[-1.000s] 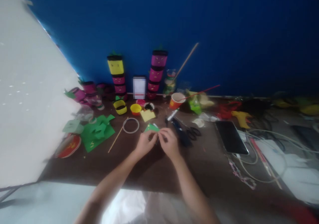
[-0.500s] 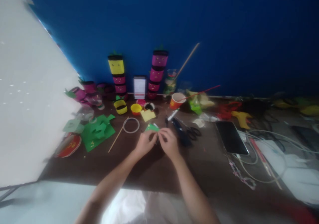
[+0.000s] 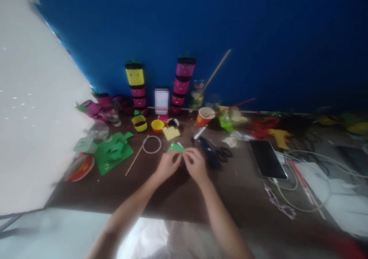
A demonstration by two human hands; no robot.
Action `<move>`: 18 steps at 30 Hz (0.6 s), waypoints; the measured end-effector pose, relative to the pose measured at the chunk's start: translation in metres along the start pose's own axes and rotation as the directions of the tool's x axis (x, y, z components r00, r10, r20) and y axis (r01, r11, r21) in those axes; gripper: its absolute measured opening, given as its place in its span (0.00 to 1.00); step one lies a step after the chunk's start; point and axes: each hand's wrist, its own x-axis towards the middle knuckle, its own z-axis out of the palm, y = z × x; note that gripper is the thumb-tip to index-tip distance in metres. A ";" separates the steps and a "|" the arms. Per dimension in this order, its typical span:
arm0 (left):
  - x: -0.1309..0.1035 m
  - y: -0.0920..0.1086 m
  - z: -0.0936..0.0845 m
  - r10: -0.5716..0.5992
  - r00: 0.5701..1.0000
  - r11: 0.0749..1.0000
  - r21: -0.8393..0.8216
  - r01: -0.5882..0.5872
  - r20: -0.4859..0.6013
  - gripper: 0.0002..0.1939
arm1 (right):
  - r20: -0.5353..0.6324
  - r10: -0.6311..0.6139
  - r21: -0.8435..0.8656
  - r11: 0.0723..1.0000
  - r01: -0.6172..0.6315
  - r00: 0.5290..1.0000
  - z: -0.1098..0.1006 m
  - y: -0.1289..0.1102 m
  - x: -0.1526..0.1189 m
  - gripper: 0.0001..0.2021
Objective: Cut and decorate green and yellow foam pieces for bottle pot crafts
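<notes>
My left hand (image 3: pixel 168 164) and my right hand (image 3: pixel 195 163) meet fingertip to fingertip over the middle of the dark table. Between them is a small green piece of paper or felt (image 3: pixel 176 147), pinched by the left fingers, with the right thumb and fingertips pressed at its right end. Whatever lies right between the fingertips is too small and blurred to make out. Just behind the hands lie a yellow sheet (image 3: pixel 171 132) and a white-capped marker (image 3: pixel 200 132). To the right of my right hand are black-handled scissors (image 3: pixel 223 154).
Green sheets (image 3: pixel 113 153) and a thin stick (image 3: pixel 133 160) lie left, beside a clear ring (image 3: pixel 151 144). Stacked purple and yellow figures (image 3: pixel 184 84) stand along the blue wall. A paper cup (image 3: pixel 202 117), a yellow glue gun (image 3: pixel 278 137) and a cabled phone (image 3: pixel 268 159) sit right.
</notes>
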 end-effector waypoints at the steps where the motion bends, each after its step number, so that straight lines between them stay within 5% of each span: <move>1: 0.000 0.000 0.000 0.001 1.000 1.000 0.005 -0.001 0.004 0.09 | 0.000 0.000 -0.006 1.000 0.000 1.000 0.000 0.001 0.000 0.07; 18: 0.000 0.001 0.000 -0.030 1.000 0.999 -0.022 0.030 0.000 0.08 | 0.011 0.025 -0.004 1.000 -0.025 1.000 0.001 0.001 -0.001 0.06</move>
